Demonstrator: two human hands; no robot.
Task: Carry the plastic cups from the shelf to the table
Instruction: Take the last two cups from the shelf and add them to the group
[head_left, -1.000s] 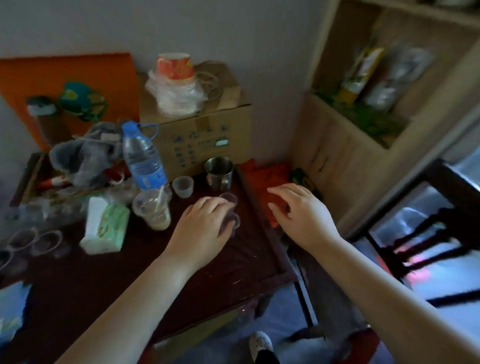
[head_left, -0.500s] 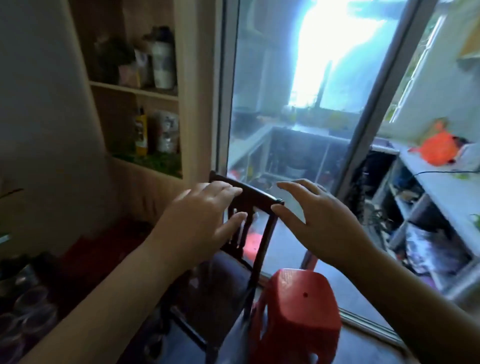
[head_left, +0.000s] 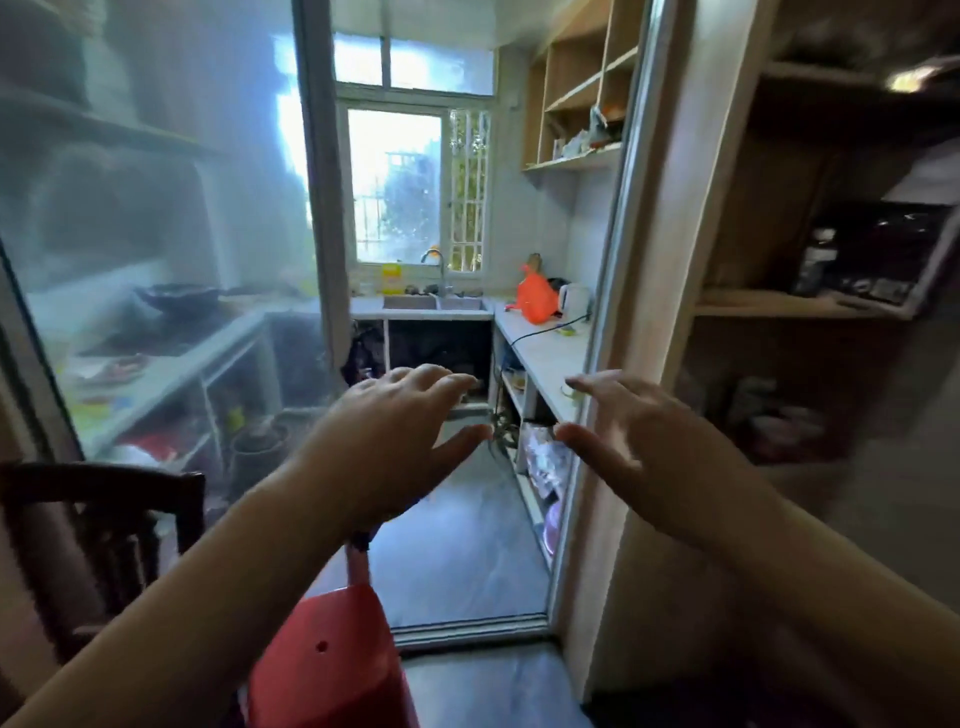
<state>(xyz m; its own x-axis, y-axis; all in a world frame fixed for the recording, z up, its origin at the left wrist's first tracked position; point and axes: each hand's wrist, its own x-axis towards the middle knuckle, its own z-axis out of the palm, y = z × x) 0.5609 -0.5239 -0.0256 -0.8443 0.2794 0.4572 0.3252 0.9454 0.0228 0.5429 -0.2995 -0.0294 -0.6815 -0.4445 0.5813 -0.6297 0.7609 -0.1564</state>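
My left hand (head_left: 389, 441) and my right hand (head_left: 639, 447) are both held out in front of me at chest height, fingers spread, with nothing in either. No plastic cup and no table show in this view. A wooden shelf unit (head_left: 789, 306) stands at the right, blurred, with dark items on its boards; I cannot make out cups there. Both hands are left of that shelf, in front of an open doorway.
A sliding glass door frame (head_left: 608, 312) edges the doorway into a kitchen with a counter (head_left: 545, 348) and sink. A red plastic stool (head_left: 332, 660) stands just below my left arm. A dark wooden chair (head_left: 104, 519) is at the lower left.
My view has swung right, from the table with cups past the chair to the kitchen doorway and right shelf. My left hand left the cup on the table; both hands are now raised and bare.
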